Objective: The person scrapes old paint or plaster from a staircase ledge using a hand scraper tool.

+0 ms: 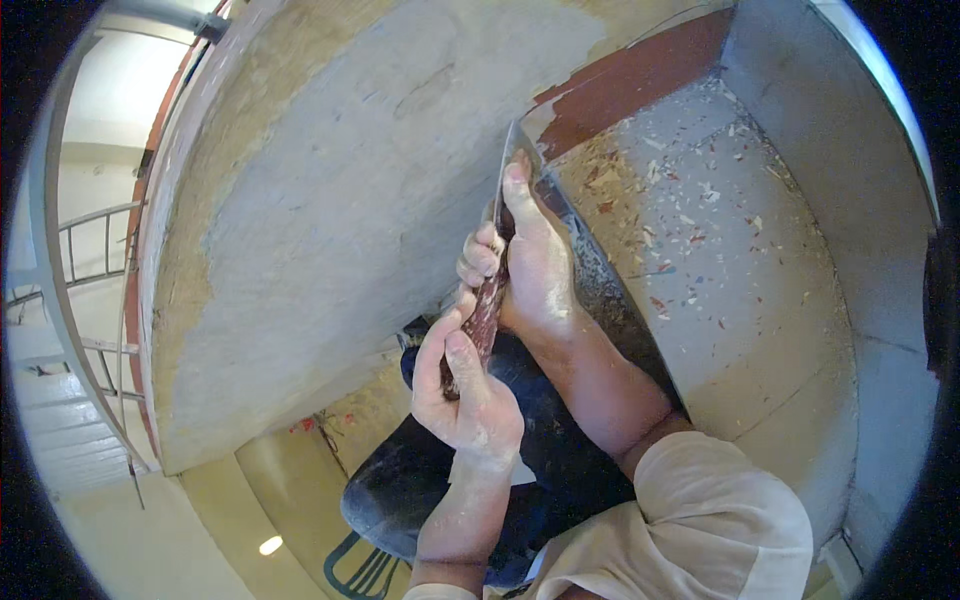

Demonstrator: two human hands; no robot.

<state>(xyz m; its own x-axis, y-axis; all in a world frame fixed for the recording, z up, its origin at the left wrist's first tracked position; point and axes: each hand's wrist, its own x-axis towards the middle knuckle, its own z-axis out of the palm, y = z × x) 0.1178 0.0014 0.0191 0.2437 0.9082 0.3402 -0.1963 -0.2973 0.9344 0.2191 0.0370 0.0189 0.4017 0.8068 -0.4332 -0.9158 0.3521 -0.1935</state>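
Observation:
A flat-bladed hand tool, perhaps a scraper or trowel, has a worn dark-red handle (486,319) and a thin metal blade (507,154) seen nearly edge-on. My left hand (469,397) pinches the lower end of the handle between thumb and fingers. Higher up, my right hand (540,255) wraps around the tool, its thumb lying along the blade. The blade's tip appears close to the wall's grey plastered patch (330,180), beside a red-brown painted band (637,82); contact cannot be told. White dust coats both hands.
Paint chips and flakes litter the grey surface (712,262) at right, whose dark edge runs near my right forearm. A grey panel or wall (825,150) stands beyond. Metal railings (97,247) show at far left, and a green slatted chair back (364,570) below my knees.

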